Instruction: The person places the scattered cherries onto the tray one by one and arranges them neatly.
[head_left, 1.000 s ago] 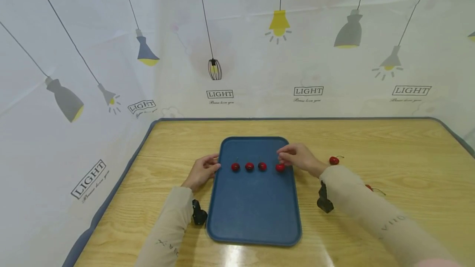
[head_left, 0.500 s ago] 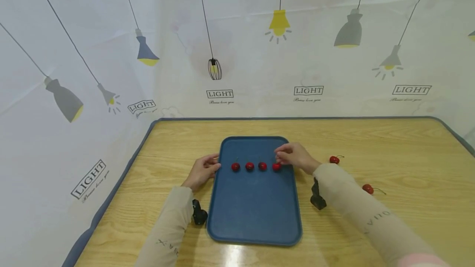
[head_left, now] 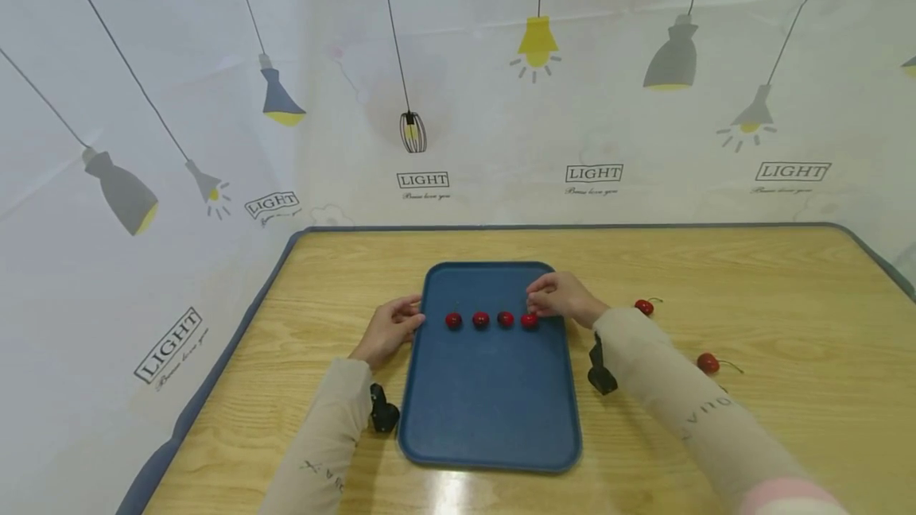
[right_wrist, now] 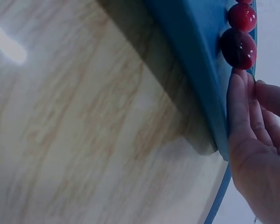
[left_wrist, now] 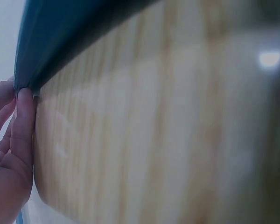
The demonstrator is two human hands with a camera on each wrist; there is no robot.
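Observation:
A blue tray [head_left: 490, 412] lies lengthwise on the table, with three red cherries in a row across its upper part: a left one [head_left: 454, 320], a middle one [head_left: 480, 320] and a right one [head_left: 505, 319]. At the right end of that row my right hand [head_left: 561, 298] pinches a fourth cherry [head_left: 529, 321] by its stem; the right wrist view shows this dark red cherry [right_wrist: 238, 49] beyond the fingertips. My left hand [head_left: 390, 330] touches the tray's left edge with its thumb and fingertips. In the left wrist view, that hand [left_wrist: 11, 144] meets the tray's side wall [left_wrist: 46, 37].
To the right of the tray, on the wooden table [head_left: 787, 292], lie a far cherry [head_left: 644, 307] and a nearer cherry [head_left: 708, 363]. A bit of stem shows beside the right sleeve [head_left: 680, 396]. A lamp-patterned curtain [head_left: 487, 102] hangs behind the table.
My right hand has moved slightly left, bringing its cherry closer to the row's right end. The left hand and the tray have stayed in place.

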